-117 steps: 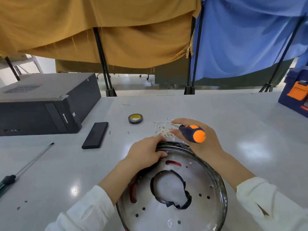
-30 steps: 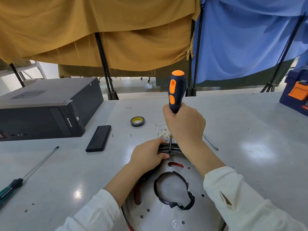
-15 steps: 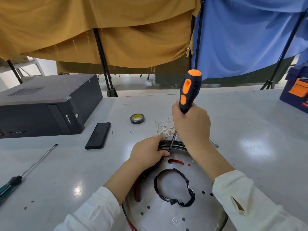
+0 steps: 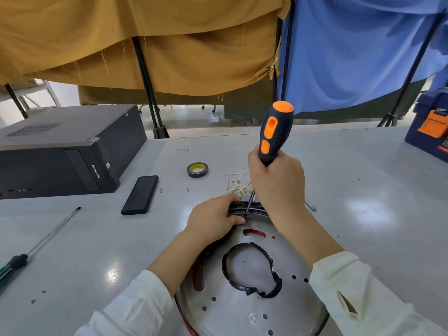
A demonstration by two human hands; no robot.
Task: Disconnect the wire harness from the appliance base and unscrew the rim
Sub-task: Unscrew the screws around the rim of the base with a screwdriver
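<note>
I count two screwdrivers: right hand (image 4: pixel 278 183) grips orange-black screwdriver (image 4: pixel 275 134), tip on rim (image 4: pixel 254 206); left hand (image 4: pixel 213 219) holds rim; green screwdriver (image 4: pixel 36 248) lies apart.

Tape roll (image 4: pixel 197 170) behind appliance base (image 4: pixel 242 309)

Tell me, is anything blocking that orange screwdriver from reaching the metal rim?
Nothing visible does. The right hand holds the screwdriver upright, its tip already down on the rim, beside the left hand gripping that rim.
</note>
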